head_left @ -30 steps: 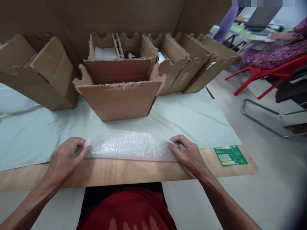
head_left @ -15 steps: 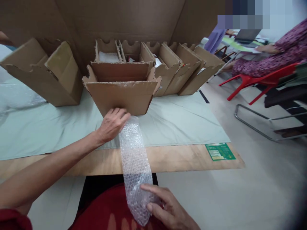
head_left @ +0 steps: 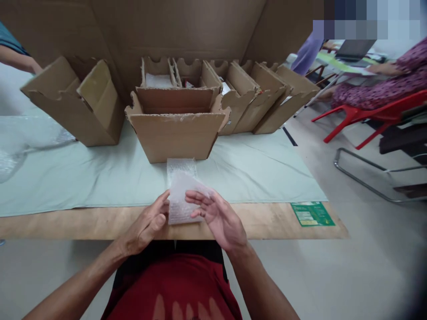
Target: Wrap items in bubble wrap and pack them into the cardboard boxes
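Observation:
A strip of clear bubble wrap [head_left: 182, 204] lies at the front of the table, its upper part doubled over on itself at a slant. Its far end rests on the cloth near the foot of an open cardboard box [head_left: 176, 138]. My left hand [head_left: 145, 226] is at the wrap's left edge, fingertips against it and thumb apart. Over the right side of the wrap is my right hand [head_left: 222, 218], palm turned inward and fingers stretched out. Neither hand is closed round the wrap.
Several narrow open cardboard boxes [head_left: 245, 104] stand in a row behind, before a tall cardboard panel [head_left: 187, 31]. Another box [head_left: 96, 120] stands left, near loose clear plastic [head_left: 30, 133]. A green card [head_left: 312, 214] lies at the front right. Other people are at both sides.
The wrap's near end has been folded away from my body onto the table. My left hand moved back from the box, and my right hand moved forward. Another person's arm shows more at the left.

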`<state>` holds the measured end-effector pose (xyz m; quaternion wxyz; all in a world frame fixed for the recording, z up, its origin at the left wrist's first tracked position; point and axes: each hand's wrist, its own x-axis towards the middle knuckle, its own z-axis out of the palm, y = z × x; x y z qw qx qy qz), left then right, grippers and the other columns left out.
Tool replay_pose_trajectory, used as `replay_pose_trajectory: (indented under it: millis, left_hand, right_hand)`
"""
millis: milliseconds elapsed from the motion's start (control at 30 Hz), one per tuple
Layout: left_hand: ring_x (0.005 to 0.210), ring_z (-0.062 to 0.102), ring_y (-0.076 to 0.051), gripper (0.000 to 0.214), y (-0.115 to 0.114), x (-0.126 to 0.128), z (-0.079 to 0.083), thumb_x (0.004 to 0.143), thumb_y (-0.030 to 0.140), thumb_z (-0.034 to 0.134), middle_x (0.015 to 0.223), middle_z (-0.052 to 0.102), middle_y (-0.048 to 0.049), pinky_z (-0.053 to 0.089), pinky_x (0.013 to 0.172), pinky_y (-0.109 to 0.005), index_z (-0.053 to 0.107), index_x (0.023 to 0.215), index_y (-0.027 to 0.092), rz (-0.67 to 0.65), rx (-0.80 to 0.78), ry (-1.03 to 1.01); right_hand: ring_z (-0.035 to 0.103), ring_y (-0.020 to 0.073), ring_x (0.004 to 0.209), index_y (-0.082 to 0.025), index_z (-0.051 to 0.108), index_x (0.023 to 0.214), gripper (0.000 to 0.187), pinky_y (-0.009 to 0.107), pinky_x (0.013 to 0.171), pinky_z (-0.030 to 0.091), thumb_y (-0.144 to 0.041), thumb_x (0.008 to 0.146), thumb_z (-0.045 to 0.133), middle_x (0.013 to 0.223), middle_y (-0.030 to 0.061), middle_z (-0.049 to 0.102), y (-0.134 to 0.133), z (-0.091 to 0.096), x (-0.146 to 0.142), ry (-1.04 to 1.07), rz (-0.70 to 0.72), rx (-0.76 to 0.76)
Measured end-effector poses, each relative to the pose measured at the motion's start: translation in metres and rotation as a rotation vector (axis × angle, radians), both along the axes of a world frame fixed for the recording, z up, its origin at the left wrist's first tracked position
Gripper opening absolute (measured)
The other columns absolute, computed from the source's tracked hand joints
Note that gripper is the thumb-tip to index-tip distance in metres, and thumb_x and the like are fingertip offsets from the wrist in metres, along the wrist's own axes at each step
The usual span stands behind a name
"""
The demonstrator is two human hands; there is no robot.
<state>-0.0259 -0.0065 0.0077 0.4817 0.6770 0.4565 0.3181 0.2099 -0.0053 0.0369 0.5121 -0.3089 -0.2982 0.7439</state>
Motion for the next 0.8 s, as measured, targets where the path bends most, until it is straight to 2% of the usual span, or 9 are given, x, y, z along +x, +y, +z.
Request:
replay_pose_trajectory:
  millis: [67, 133, 200, 300, 367, 433, 500, 667, 800]
  left_hand:
    - [0.104, 0.072, -0.025, 0.071, -0.004, 0.012, -0.006, 0.103, 0.047, 0.05, 0.106, 0.076, -0.0087, 0.056, 0.094, -0.041, 0.028, 0.163, 0.018, 0.091, 0.067, 0.064]
    - [0.099, 0.071, -0.022, 0.068, -0.008, 0.023, -0.012, 0.102, 0.033, 0.053, 0.098, 0.075, -0.0055, 0.055, 0.091, -0.038, 0.026, 0.163, 0.019, 0.224, 0.251, 0.142]
    - [0.096, 0.067, -0.021, 0.059, -0.012, 0.031, -0.016, 0.101, 0.023, 0.054, 0.096, 0.073, -0.0047, 0.054, 0.089, -0.037, 0.037, 0.158, 0.02, 0.317, 0.475, 0.235]
    - [0.092, 0.06, -0.022, 0.038, -0.015, 0.035, -0.016, 0.098, 0.014, 0.056, 0.093, 0.071, -0.005, 0.05, 0.085, -0.038, 0.059, 0.135, 0.019, 0.303, 0.659, 0.399]
    - [0.09, 0.058, -0.023, 0.027, -0.015, 0.034, -0.013, 0.098, 0.012, 0.057, 0.089, 0.069, -0.0053, 0.048, 0.084, -0.04, 0.065, 0.122, 0.017, 0.277, 0.678, 0.47]
    - [0.089, 0.057, -0.023, 0.023, -0.015, 0.033, -0.011, 0.097, 0.013, 0.058, 0.09, 0.067, -0.0066, 0.048, 0.082, -0.04, 0.067, 0.117, 0.017, 0.288, 0.68, 0.513]
    - [0.091, 0.057, -0.024, 0.022, -0.016, 0.033, -0.01, 0.097, 0.014, 0.059, 0.097, 0.065, -0.0089, 0.049, 0.081, -0.04, 0.069, 0.115, 0.018, 0.318, 0.684, 0.537]
    - [0.106, 0.059, -0.028, 0.022, -0.018, 0.032, -0.01, 0.097, 0.017, 0.059, 0.118, 0.059, -0.0148, 0.054, 0.087, -0.044, 0.07, 0.115, 0.019, 0.34, 0.683, 0.563]
    - [0.129, 0.053, -0.037, 0.026, -0.016, 0.026, -0.004, 0.094, 0.027, 0.066, 0.142, 0.055, -0.0215, 0.049, 0.102, -0.057, 0.069, 0.117, 0.016, 0.219, 0.745, 0.546]
  right_hand:
    - [0.068, 0.0262, 0.12, -0.025, 0.066, 0.118, 0.04, 0.034, 0.081, 0.054, -0.053, 0.09, 0.072, 0.124, 0.0107, 0.075, 0.019, -0.006, -0.01, -0.032, -0.028, -0.076]
    - [0.068, 0.0261, 0.121, -0.026, 0.055, 0.136, 0.056, 0.035, 0.084, 0.055, -0.049, 0.089, 0.075, 0.125, 0.0111, 0.075, 0.026, -0.013, -0.017, -0.079, -0.055, -0.135]
    - [0.067, 0.0261, 0.123, -0.026, 0.035, 0.156, 0.079, 0.038, 0.088, 0.055, -0.045, 0.09, 0.074, 0.128, 0.0121, 0.073, 0.027, -0.018, -0.02, -0.115, -0.073, -0.162]
    - [0.066, 0.0273, 0.127, -0.025, 0.013, 0.165, 0.098, 0.041, 0.092, 0.055, -0.043, 0.091, 0.073, 0.134, 0.0142, 0.07, 0.025, -0.019, -0.02, -0.156, -0.054, -0.164]
    - [0.064, 0.028, 0.13, -0.026, 0.013, 0.166, 0.097, 0.042, 0.094, 0.056, -0.044, 0.091, 0.073, 0.138, 0.0151, 0.068, 0.025, -0.017, -0.018, -0.192, -0.018, -0.149]
    - [0.062, 0.0281, 0.132, -0.028, 0.023, 0.164, 0.084, 0.044, 0.097, 0.056, -0.044, 0.094, 0.068, 0.142, 0.015, 0.065, 0.024, -0.015, -0.012, -0.268, 0.037, -0.083]
    - [0.061, 0.0274, 0.134, -0.031, 0.038, 0.158, 0.066, 0.047, 0.101, 0.055, -0.04, 0.098, 0.063, 0.146, 0.0129, 0.063, 0.02, -0.013, -0.004, -0.444, 0.091, 0.093]
    - [0.05, 0.0336, 0.144, -0.026, 0.062, 0.139, 0.05, 0.058, 0.113, 0.044, -0.019, 0.091, 0.069, 0.151, 0.0125, 0.06, 0.004, -0.017, 0.016, -1.213, 0.201, 0.833]
    - [0.061, 0.0314, 0.133, -0.02, 0.069, 0.127, 0.03, 0.051, 0.102, 0.053, -0.016, 0.101, 0.055, 0.138, 0.0138, 0.07, 0.006, -0.026, 0.016, -1.439, 0.174, 1.074]
